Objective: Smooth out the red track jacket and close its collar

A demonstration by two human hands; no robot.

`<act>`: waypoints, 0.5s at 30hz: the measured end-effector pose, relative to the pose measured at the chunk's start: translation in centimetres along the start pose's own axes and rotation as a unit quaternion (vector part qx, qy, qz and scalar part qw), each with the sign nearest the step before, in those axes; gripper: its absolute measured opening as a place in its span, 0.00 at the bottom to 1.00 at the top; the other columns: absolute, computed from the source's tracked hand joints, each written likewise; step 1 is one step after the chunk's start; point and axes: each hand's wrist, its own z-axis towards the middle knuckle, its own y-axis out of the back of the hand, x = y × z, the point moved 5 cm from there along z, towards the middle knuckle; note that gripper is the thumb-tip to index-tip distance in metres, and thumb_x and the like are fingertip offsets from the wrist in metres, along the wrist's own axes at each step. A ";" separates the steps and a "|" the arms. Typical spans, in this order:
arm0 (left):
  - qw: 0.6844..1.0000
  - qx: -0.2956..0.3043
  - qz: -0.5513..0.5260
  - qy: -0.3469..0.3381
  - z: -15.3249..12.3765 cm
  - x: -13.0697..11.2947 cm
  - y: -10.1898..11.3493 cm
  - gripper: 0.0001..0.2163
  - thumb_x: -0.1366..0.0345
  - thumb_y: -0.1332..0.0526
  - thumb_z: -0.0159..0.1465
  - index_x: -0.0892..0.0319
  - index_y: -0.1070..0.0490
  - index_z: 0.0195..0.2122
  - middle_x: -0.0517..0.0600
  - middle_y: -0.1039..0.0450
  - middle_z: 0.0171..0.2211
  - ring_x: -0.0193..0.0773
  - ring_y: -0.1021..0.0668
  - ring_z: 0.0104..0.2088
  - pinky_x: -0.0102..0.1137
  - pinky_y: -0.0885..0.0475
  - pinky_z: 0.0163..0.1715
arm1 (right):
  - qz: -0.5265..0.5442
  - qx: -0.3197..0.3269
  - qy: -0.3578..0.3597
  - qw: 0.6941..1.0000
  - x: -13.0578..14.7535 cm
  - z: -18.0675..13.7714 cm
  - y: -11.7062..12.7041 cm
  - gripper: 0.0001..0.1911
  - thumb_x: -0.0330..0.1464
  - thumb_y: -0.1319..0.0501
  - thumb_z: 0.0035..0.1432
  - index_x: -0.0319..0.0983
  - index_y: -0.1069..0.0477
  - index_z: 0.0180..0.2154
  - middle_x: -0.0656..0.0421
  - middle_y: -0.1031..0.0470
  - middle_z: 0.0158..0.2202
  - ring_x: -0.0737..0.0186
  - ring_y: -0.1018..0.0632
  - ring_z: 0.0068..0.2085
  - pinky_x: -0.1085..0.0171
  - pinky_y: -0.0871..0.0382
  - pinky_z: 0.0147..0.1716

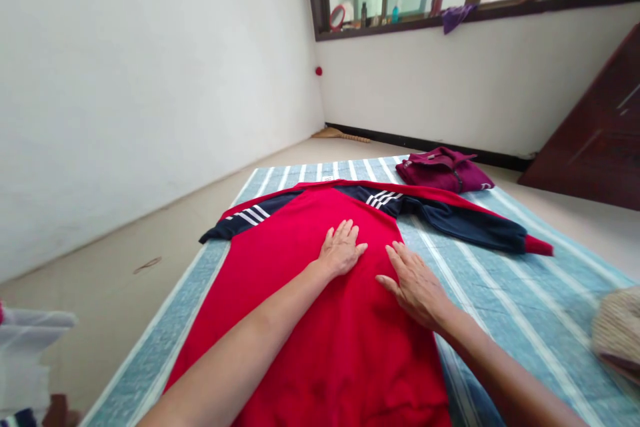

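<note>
A red sweatshirt (320, 340) with navy sleeves and white stripes lies spread flat on a blue-and-white striped mat (525, 307). My left hand (341, 248) rests palm down on the red cloth near its middle, fingers stretched out. My right hand (414, 284) lies flat beside it, near the garment's right edge, fingers together and extended. Neither hand holds anything. The right navy sleeve (470, 220) stretches out to the right, ending in a red cuff. The left sleeve (250, 217) is folded in at the shoulder.
A maroon garment (443, 170) lies folded at the mat's far end. A tan knitted item (620, 330) sits at the right edge. White walls meet at the far corner; a window sill (450, 13) holds bottles. A dark wooden panel (600, 127) leans right.
</note>
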 end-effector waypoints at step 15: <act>0.999 -0.022 -0.006 -0.046 -4.3 -4.0 -2.7 0.26 0.51 0.58 0.69 0.59 0.47 0.64 0.54 0.53 0.67 0.43 0.52 0.66 0.47 0.53 0.62 | 0.206 0.053 -0.242 0.947 -3.4 -6.7 -0.9 0.17 0.42 0.45 0.54 0.38 0.28 0.23 0.60 0.28 0.18 0.63 0.26 0.23 0.67 0.42 0.22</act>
